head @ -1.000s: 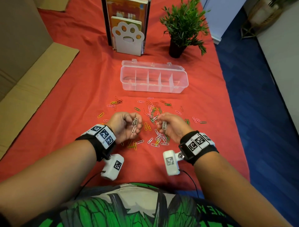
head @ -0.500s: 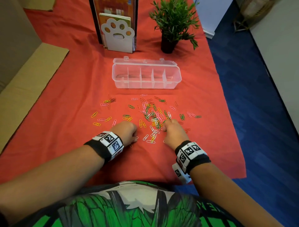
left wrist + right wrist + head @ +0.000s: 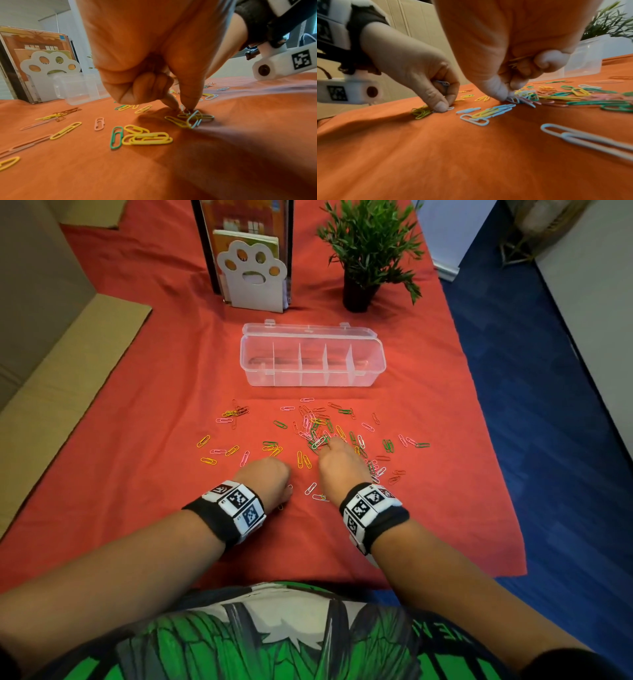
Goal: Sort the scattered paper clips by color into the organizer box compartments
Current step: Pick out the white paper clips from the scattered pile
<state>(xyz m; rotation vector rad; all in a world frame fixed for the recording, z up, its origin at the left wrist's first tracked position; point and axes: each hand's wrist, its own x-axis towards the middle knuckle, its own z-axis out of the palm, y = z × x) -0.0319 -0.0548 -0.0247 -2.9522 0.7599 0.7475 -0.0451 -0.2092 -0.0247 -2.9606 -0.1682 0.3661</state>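
From the head camera, the organizer box (image 3: pixel 312 361) sits with its lid back on the red-covered tabletop (image 3: pixel 137 412), and none of its compartments shows a clip, so the sorting has hardly begun. The paper clips (image 3: pixel 318 433) lie scattered between the box and the person: yellow, green, pink, white and some dark ones, thickest near the middle. Both hands are down among them, the left hand (image 3: pixel 267 477) at the near edge of the scatter, the right hand (image 3: pixel 337 463) reaching into the dense patch; their fingertips are hidden under the knuckles here. A paw-shaped bookend (image 3: pixel 253 282) and a potted plant (image 3: pixel 366 244) stand behind the box.

At the left wrist, the left hand's thumb and forefinger pinch a pale clip (image 3: pixel 186 110) at the cloth, beside a small tangle of yellow and pale blue clips; the other fingers are curled in. Whether the palm holds more cannot be told from here.

At the right wrist, the right hand's thumb and finger press onto pale clips at the edge of the pile, and thin clip wires (image 3: pixel 518 60) show inside its curled fingers, their colour unclear. The left hand also shows a pale clip tucked in its curl. Motion blur softens the far pile, and the box is cut off at the frame edge
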